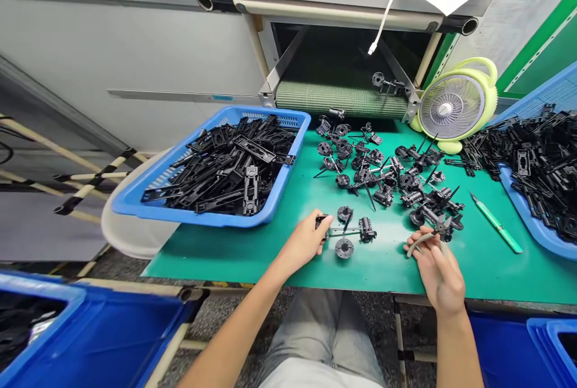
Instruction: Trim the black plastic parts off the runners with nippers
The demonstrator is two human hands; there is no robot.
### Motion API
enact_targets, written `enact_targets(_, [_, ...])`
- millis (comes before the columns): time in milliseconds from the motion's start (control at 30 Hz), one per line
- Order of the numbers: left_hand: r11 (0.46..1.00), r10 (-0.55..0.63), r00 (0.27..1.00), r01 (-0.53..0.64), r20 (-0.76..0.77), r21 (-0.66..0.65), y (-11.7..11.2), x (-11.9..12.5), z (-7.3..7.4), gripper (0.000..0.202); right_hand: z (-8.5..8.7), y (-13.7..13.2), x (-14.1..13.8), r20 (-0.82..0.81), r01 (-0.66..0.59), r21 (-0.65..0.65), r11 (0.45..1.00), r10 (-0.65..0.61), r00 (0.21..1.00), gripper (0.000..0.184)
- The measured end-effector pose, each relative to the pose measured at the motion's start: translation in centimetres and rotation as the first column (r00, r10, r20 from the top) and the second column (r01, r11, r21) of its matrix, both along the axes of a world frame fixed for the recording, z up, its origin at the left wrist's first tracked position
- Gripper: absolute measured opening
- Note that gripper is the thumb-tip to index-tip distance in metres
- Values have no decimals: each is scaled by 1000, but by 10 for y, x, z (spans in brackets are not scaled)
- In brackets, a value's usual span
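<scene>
My left hand (311, 231) is closed on one end of a black molded plastic part (367, 230) near the table's front edge. The part has a thin runner, two round discs and a blocky far end. My right hand (439, 270) grips a pair of cutting pliers (444, 228) by the pale handles, jaws pointing away from me. Just beyond both hands lies a loose pile of similar black parts (383, 174) with discs and thin sticks. The pliers' jaws overlap the near edge of this pile and do not touch the part in my left hand.
A blue basket (283, 195) of long black pieces stands at left. Another blue basket (532, 219) overflows at right. A green utility knife (496, 221) lies beside the pile. Behind are a conveyor belt (342, 98) and a small fan (455, 105); a white cable (386, 15) hangs above.
</scene>
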State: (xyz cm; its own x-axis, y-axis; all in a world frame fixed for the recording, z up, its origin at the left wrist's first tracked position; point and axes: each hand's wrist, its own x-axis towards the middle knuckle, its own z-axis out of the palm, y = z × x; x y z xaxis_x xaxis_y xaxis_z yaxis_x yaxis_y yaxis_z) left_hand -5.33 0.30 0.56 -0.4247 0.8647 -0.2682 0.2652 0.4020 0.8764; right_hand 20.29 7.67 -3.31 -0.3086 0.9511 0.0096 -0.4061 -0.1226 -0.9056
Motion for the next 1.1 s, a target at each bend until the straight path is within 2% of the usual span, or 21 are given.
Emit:
enact_targets(100, [999, -46, 960, 42, -277, -19, -1, 0, 5, 23, 2, -1, 0, 17, 6, -1, 1000, -6, 1000, 31])
enact_targets(167, [1000, -29, 927, 29, -373, -8, -1, -3, 7, 20, 2, -1, 0, 26, 16, -3, 1000, -16, 1000, 31])
enact_targets(200, [1000, -5, 927, 7, -374, 5, -1, -5, 7, 19, 2, -1, 0, 29, 21, -4, 1000, -20, 999, 31])
enact_targets(267, [998, 69, 958, -64, -279, 29, -1, -12, 4, 19, 2, -2, 0, 27, 26, -2, 1000, -26, 999, 31])
enact_targets(367, [977, 178, 983, -182, 40, 113, -3, -21, -1, 29, 2, -2, 0, 23, 7, 8, 1000, -7, 1000, 30])
enact_targets(467, [896, 234, 902, -345, 362, 281, -17, -16, -4, 32, 3, -1, 1, 20, -15, 17, 1000, 15, 1000, 30])
enact_targets(533, [839, 231, 872, -403, 432, 365, -31, -4, -2, 27, 3, -1, 1, 23, -16, 22, 1000, 16, 1000, 30])
enact_targets(567, [839, 217, 896, -375, 388, 395, -37, 5, 0, 23, 3, -1, 1, 28, -14, 22, 1000, 14, 1000, 31])
enact_targets(600, [862, 193, 939, -301, 285, 409, -42, 14, 3, 18, 3, -1, 1, 32, -12, 22, 1000, 11, 999, 31])
enact_targets(667, [936, 101, 993, -75, -58, 344, -44, 34, 8, 15, 2, 0, 0, 36, -10, 23, 1000, 9, 999, 33])
enact_targets(700, [965, 47, 967, 21, -249, 263, -40, 44, 11, 16, 3, 0, 0, 36, -9, 25, 1000, 8, 999, 33])
enact_targets(733, [984, 0, 908, 76, -419, 164, -33, 52, 13, 17, 3, 0, 0, 34, -10, 26, 1000, 9, 999, 33])
enact_targets(767, [994, -40, 832, 89, -553, 62, -24, 59, 15, 21, 3, 0, -1, 32, -9, 27, 1000, 8, 999, 33])
enact_targets(833, [992, -117, 697, 53, -707, -111, -4, 67, 17, 35, 4, 0, -1, 22, -13, 26, 1000, 12, 1000, 32])
enact_targets(900, [973, -197, 631, 31, -750, -230, 13, 69, 17, 40, 4, 0, -1, 14, -20, 22, 1000, 20, 1000, 32])
enact_targets(967, [965, -233, 633, 55, -738, -258, 20, 65, 15, 32, 5, 0, -1, 12, -20, 19, 1000, 20, 1000, 32])
enact_targets(1033, [983, -172, 724, 81, -668, -165, 18, 59, 15, 23, 4, -1, -1, 16, -11, 20, 1000, 11, 1000, 33])
enact_targets(1067, [994, -106, 810, 74, -577, -79, 15, 56, 16, 22, 4, -1, -2, 15, -6, 21, 1000, 6, 1000, 33])
enact_targets(1100, [999, -32, 906, 43, -423, 18, 11, 53, 18, 23, 4, -1, -2, 11, -4, 23, 1000, 3, 1000, 33])
